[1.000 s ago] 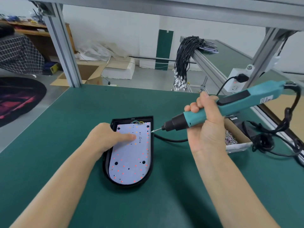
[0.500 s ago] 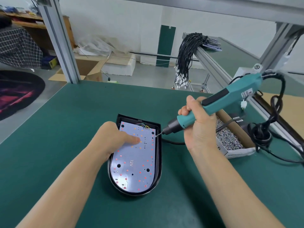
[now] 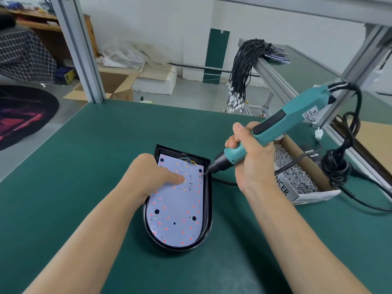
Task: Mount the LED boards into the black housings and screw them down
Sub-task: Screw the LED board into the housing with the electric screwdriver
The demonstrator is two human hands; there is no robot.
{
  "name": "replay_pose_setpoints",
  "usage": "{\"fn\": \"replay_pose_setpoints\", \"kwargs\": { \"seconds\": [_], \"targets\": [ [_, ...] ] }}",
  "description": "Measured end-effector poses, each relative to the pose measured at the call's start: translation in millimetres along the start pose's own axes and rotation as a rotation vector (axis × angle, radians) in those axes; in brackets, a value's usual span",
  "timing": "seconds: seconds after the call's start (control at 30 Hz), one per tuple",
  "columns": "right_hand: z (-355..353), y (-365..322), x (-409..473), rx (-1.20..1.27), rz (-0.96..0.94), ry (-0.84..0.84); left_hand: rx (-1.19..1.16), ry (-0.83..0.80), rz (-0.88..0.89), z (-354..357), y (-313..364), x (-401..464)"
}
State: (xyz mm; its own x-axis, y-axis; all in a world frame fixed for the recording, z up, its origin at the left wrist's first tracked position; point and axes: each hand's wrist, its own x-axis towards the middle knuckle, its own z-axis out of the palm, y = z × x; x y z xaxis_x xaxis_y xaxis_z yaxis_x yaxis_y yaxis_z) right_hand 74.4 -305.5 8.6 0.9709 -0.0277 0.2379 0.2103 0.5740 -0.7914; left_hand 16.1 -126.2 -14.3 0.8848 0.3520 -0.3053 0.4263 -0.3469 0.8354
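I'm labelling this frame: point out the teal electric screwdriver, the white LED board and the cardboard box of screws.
teal electric screwdriver (image 3: pixel 282 126), head view, mid-body.
white LED board (image 3: pixel 176 206), head view, bare centre.
cardboard box of screws (image 3: pixel 285 190), head view, printed front wall.

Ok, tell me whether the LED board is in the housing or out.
In. The LED board lies flat inside the black housing, whose rim shows around it.

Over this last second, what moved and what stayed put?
The right hand brought the electric screwdriver down and left, from hovering beside the black housing until its bit meets the LED board at its upper right edge. Unchanged: the left hand presses the board, the grip on the driver, the box of screws.
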Motion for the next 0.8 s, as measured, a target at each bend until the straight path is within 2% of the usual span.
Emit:
{"fn": "replay_pose_setpoints", "kwargs": {
  "seconds": [0.17,0.27,0.37,0.5,0.57,0.67,0.73,0.8],
  "targets": [
    [0.7,-7.6,4.6,-0.083,0.06,-0.229,-0.007,0.006,0.002,0.2,1.1,-2.0],
    [-3.2,-12.6,8.3,-0.054,0.152,-0.282,-0.008,0.008,-0.005,0.1,1.7,-3.2],
    [-7.6,-15.2,9.8,-0.081,0.149,-0.37,-0.005,-0.001,-0.012,0.4,2.2,-3.5],
    [-8.4,-21.8,16.5,-0.064,0.236,-0.635,-0.017,-0.005,-0.03,0.1,7.0,-5.2],
    [-4.0,-23.4,19.2,-0.084,0.261,-0.715,-0.04,-0.013,-0.054,-1.3,8.4,-6.9],
    [2.1,-27.4,21.0,0.104,0.235,-0.596,-0.139,-0.058,-0.084,-3.7,5.1,-10.5],
    [-1.1,-38.4,24.6,0.324,0.193,-0.423,-0.295,0.002,-0.118,-0.8,1.4,-12.9],
    [-9.6,-55.6,29.6,0.447,0.128,-0.285,-0.463,0.085,-0.143,6.8,-2.8,-15.3]
  ]
}}
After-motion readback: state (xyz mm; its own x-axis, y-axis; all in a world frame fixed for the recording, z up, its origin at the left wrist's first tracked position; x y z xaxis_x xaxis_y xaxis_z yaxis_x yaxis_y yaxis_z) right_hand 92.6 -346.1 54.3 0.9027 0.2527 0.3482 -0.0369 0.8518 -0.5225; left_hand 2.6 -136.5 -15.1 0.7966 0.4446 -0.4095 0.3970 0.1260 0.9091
